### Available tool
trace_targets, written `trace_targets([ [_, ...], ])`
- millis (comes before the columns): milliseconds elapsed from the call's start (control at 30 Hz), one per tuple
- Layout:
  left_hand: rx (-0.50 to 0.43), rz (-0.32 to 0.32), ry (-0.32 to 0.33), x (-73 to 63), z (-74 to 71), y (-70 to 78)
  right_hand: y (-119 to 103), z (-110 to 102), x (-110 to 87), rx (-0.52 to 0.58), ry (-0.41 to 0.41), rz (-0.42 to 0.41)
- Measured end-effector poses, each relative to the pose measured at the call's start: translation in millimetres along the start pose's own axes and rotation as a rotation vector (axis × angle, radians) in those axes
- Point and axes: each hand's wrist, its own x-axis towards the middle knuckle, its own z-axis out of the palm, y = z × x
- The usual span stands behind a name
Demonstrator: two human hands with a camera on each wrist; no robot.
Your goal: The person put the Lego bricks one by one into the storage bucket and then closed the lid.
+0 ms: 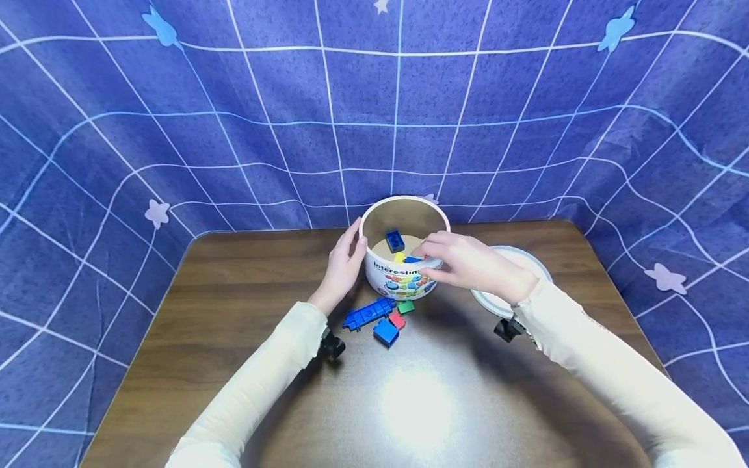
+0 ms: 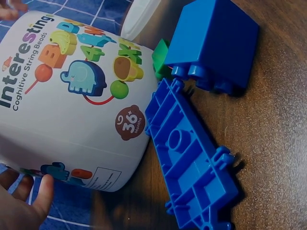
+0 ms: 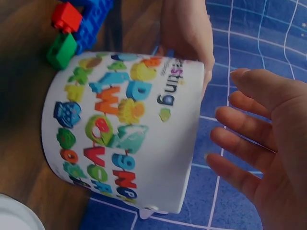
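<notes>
A white tub (image 1: pixel 404 276) printed with colourful letters stands at the table's far middle. Inside it lie a blue brick (image 1: pixel 394 240) and a yellow one (image 1: pixel 400 257). My left hand (image 1: pixel 350 257) cups the tub's left wall; in the right wrist view its fingers (image 3: pixel 184 28) wrap round the tub (image 3: pixel 124 129). My right hand (image 1: pixel 435 260) hovers over the tub's front-right rim. It is empty, with fingers (image 3: pixel 240 139) spread. In front of the tub lie a long blue piece (image 1: pixel 368 313), a red brick (image 1: pixel 397 319), a green brick (image 1: pixel 406 307) and a blue brick (image 1: pixel 386 332).
A round white lid (image 1: pixel 526 260) lies on the table right of the tub, partly under my right wrist. The brown table (image 1: pixel 234 364) is backed by a blue grid-patterned cloth (image 1: pixel 234 130). In the left wrist view the long blue piece (image 2: pixel 192 163) lies upside down against the tub (image 2: pixel 72 96).
</notes>
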Motion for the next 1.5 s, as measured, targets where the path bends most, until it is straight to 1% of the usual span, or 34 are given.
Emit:
trace_targets([
  [200, 0.003, -0.006, -0.006, 0.7, 0.1, -0.6, -9, 9, -9.6, 0.028, -0.008, 0.000],
  [367, 0.008, -0.011, -0.005, 0.7, 0.1, -1.6, -14, 20, -18.0, 0.047, -0.004, -0.018],
  [500, 0.002, -0.013, -0.008, -0.2, -0.7, -1.5, -18, 31, -23.9, 0.073, -0.028, -0.021],
  [633, 0.006, -0.020, -0.012, -0.1, -0.9, -1.6, -18, 46, -29.8, 0.072, -0.068, -0.022],
  [933, 0.006, -0.014, -0.008, -0.1, -0.7, -1.7, -6, 86, -43.1, 0.104, -0.117, -0.007],
  [1100, 0.003, -0.013, -0.008, 0.0, -0.8, -0.4, -3, 100, -47.1, 0.093, -0.113, 0.015],
  [1367, -0.002, -0.019, -0.011, -1.2, -0.8, 2.7, -1, 116, -46.2, 0.019, -0.120, 0.006],
  [1500, 0.001, -0.020, -0.010, -1.1, -0.6, 2.0, 0, 121, -45.3, -0.022, -0.121, 0.004],
])
